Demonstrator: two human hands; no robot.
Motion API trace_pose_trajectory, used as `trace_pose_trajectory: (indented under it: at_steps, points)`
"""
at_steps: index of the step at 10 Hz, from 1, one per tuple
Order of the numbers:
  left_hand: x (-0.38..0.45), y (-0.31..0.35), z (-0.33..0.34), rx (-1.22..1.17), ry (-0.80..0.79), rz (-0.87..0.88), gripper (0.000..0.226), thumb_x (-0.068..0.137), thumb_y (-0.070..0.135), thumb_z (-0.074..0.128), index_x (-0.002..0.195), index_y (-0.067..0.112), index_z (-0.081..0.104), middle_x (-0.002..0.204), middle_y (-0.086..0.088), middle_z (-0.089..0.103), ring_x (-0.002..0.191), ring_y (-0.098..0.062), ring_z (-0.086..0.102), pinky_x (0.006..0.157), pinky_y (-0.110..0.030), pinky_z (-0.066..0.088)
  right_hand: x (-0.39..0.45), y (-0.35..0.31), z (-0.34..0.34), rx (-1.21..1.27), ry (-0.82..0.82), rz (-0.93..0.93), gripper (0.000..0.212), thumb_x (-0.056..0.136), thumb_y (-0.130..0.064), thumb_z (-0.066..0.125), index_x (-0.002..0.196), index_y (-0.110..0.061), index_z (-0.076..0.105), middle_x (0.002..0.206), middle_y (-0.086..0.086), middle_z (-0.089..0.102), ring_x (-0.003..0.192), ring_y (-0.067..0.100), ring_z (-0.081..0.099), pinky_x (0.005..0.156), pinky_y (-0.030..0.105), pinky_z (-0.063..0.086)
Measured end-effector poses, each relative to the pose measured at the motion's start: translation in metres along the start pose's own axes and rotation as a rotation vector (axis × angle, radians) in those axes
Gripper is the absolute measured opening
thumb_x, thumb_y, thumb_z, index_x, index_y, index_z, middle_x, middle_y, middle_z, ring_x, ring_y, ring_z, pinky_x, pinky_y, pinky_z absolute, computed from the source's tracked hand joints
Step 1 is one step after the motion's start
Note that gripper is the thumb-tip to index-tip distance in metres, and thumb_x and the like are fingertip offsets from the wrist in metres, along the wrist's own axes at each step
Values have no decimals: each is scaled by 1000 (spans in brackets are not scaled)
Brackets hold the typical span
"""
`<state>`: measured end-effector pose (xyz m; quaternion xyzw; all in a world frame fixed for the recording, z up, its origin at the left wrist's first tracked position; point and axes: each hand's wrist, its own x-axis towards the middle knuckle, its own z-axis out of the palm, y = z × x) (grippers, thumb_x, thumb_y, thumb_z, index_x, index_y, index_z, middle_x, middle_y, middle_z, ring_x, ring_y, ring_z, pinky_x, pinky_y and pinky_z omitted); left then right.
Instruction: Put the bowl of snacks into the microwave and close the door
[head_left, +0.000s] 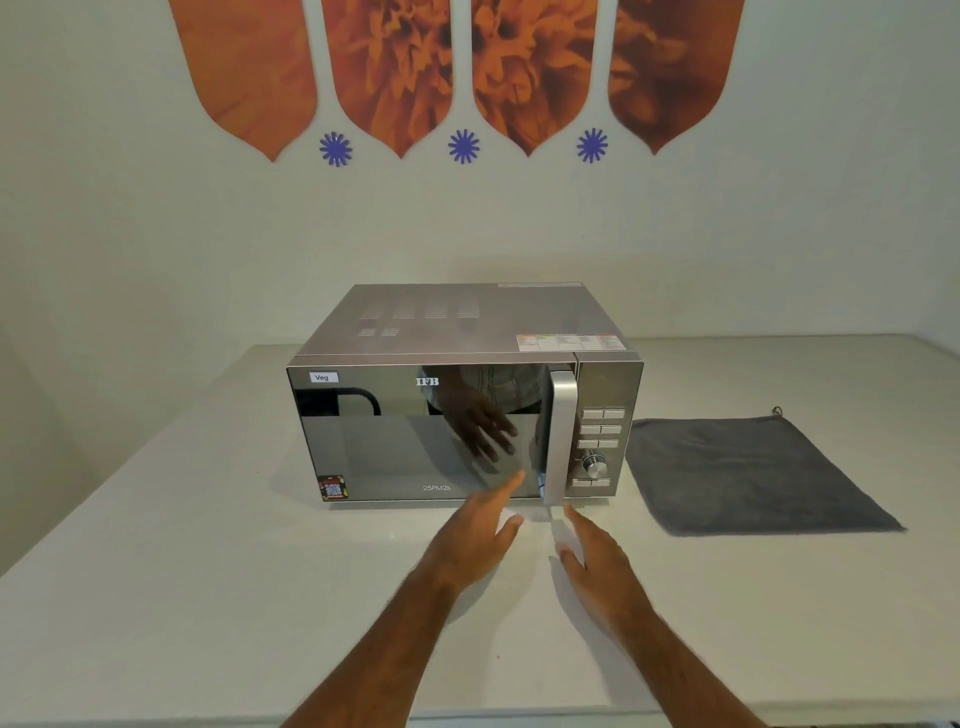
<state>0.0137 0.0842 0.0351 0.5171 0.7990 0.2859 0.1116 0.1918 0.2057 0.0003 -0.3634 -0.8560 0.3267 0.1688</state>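
Silver microwave with dark mirrored door, white desk, plain grey cloth, orange floral wall panels, purple starburst dots

A closed microwave is set on the pale table, and a grey cloth is laid flat just beside it.
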Motion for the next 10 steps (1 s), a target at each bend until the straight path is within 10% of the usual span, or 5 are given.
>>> trace_pose_trajectory:
  at_steps: [4, 10]
  points:
    - [-68, -84, -1, 289, 14, -180, 74, 113, 52, 36, 173, 15, 13, 182, -3, 7, 168, -25, 1, 133, -39, 3, -27, 11, -3, -464, -145, -87, 78, 106, -57, 29, 165, -11, 8, 175, 7, 6, 162, 26, 3, 131, 40, 2]
    - [-84, -93, -11, 344, -24, -237, 79, 111, 60, 28, 173, 13, 7, 182, -5, 2, 168, -27, -4, 134, -41, 1, -40, 11, -12, -504, -95, -69, 78, 106, -59, 24, 165, -12, 7, 175, 5, 3, 162, 24, -1, 131, 39, 1]
